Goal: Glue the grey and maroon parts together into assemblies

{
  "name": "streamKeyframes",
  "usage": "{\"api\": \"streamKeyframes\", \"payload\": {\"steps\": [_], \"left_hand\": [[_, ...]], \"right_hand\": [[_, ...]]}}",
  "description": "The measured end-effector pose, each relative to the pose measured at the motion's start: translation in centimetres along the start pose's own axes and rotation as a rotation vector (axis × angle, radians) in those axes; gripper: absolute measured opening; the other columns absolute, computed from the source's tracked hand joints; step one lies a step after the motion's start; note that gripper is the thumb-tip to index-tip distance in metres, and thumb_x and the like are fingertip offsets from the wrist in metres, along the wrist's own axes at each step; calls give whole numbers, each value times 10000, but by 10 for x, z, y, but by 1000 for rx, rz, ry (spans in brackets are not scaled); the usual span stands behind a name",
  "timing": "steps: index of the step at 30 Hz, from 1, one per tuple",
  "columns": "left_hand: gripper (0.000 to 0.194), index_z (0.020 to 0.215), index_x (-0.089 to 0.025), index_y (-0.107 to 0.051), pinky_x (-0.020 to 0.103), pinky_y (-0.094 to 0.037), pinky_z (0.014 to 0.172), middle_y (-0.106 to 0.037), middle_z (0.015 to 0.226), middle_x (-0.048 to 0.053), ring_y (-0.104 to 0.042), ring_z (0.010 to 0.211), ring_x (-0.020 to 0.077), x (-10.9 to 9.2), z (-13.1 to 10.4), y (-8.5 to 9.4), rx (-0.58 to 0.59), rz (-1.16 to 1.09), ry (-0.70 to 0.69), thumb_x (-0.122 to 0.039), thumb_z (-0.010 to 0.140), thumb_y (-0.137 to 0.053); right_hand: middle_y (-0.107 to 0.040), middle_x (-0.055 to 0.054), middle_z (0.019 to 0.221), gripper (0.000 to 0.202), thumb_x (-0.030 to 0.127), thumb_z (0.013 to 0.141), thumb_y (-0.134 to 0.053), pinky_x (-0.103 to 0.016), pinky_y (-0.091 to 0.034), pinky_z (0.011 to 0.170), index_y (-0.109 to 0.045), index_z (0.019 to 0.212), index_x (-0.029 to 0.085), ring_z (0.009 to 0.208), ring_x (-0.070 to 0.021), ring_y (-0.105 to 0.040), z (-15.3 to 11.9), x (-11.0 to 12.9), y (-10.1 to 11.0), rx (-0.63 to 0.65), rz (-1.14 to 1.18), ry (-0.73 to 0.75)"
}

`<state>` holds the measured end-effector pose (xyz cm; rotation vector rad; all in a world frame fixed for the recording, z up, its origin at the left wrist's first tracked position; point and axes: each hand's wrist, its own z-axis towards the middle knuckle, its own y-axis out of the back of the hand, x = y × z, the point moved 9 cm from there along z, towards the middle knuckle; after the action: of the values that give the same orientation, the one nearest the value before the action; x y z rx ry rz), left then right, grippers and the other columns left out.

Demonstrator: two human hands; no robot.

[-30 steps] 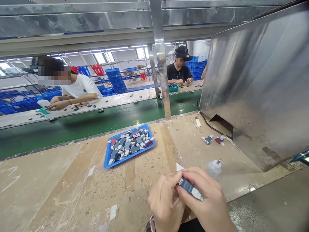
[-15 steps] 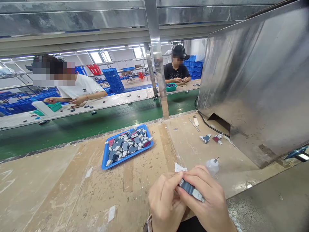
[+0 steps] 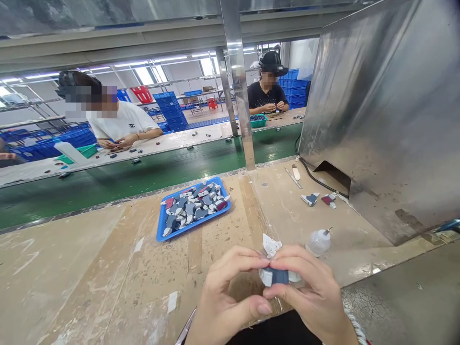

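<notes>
Both hands up front over the scuffed wooden bench [image 3: 108,268]: left hand [image 3: 223,299] and right hand [image 3: 311,292] pinch one small dark-blue-and-white plastic part [image 3: 276,276] between them, fingers [image 3: 247,261] of each closed on its ends, part held just above the bench edge. Just beyond sit a crumpled white scrap [image 3: 270,244] and a small clear squeeze bottle with a needle tip [image 3: 318,241]. Further back, a blue rectangular plastic tray [image 3: 161,233] piled with similar parts, well apart from the hands; two loose parts [image 3: 319,199] lie near the stainless-steel hood [image 3: 388,120].
</notes>
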<state>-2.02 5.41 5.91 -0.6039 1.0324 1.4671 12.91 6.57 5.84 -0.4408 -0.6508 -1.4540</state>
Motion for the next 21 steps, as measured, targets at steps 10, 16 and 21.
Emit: {"api": "streamKeyframes", "payload": {"steps": [10, 16, 21], "left_hand": [[238, 1035, -223, -745, 191, -603, 748, -724, 896, 4, -723, 803, 132, -21, 0, 6, -122, 117, -230, -329, 845, -843], [199, 1090, -147, -712, 265, -622, 813, -694, 977, 46, -701, 913, 167, -34, -9, -1, -145, 242, -409, -126, 900, -764], [161, 1073, -121, -701, 235, -610, 776, -706, 983, 77, -706, 899, 168, -49, -7, -9, -149, 446, -475, -145, 918, -738]], "right_hand": [[-722, -3, 1097, 286, 280, 1033, -571, -216, -496, 1057, -551, 1319, 282, 1087, -105, -653, -4, 5, 0, 58, 125, -12], [-612, -57, 1277, 559, 623, 886, -676, -208, -540, 997, -515, 1309, 295, 1195, -169, -630, -12, 1, -4, 2, -26, -178], [-622, -36, 1258, 414, 363, 919, -682, -210, -541, 989, -506, 1289, 314, 1157, -156, -647, -14, 1, -8, -29, -101, -207]]}}
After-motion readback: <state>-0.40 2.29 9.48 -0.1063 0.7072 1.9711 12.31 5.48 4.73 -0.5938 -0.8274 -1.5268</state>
